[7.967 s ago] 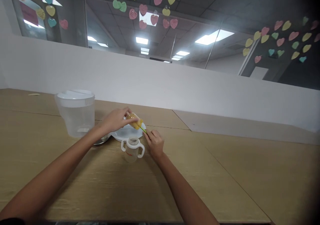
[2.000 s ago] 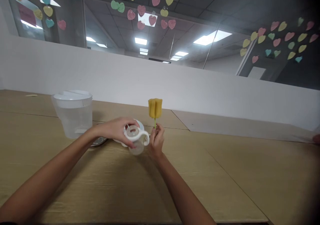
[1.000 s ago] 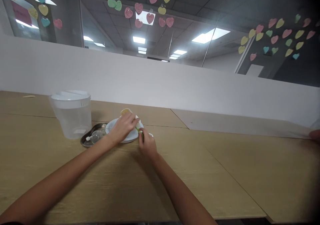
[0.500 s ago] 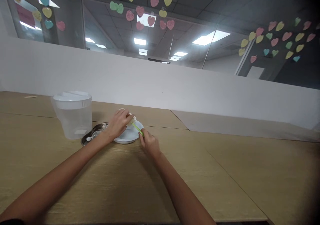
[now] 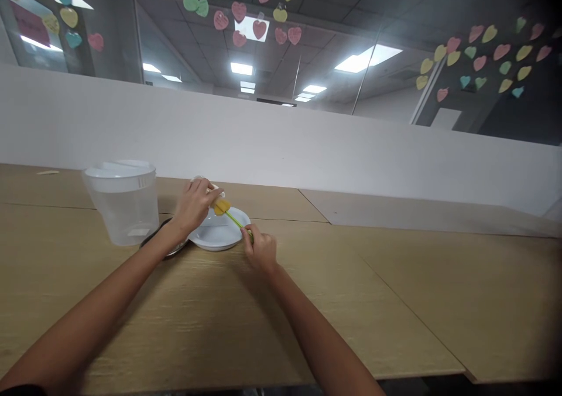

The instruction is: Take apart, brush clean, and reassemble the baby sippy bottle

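Above a white basin [image 5: 215,245], my left hand [image 5: 193,204] grips a small white container [image 5: 218,192], mostly covered by the fingers, so its exact kind is hard to make out. My right hand [image 5: 261,248] is closed around the lower end of a green-handled sponge brush [image 5: 233,218]. Its yellow sponge head [image 5: 222,207] is at the container's near right side, over the far part of the basin. Left of the basin, a metal tray [image 5: 175,249] is partly hidden behind my left forearm.
A translucent lidded plastic bucket [image 5: 125,211] stands on the wooden table to the left. A small flat light piece [image 5: 47,172] lies near the back left. Behind the table runs a white low wall [image 5: 281,150], with glass bearing heart-shaped notes above it.
The yellow sponge head, hidden at the container earlier, now shows outside it. My left hand with the container has shifted left, away from my right hand. The view has shifted slightly.
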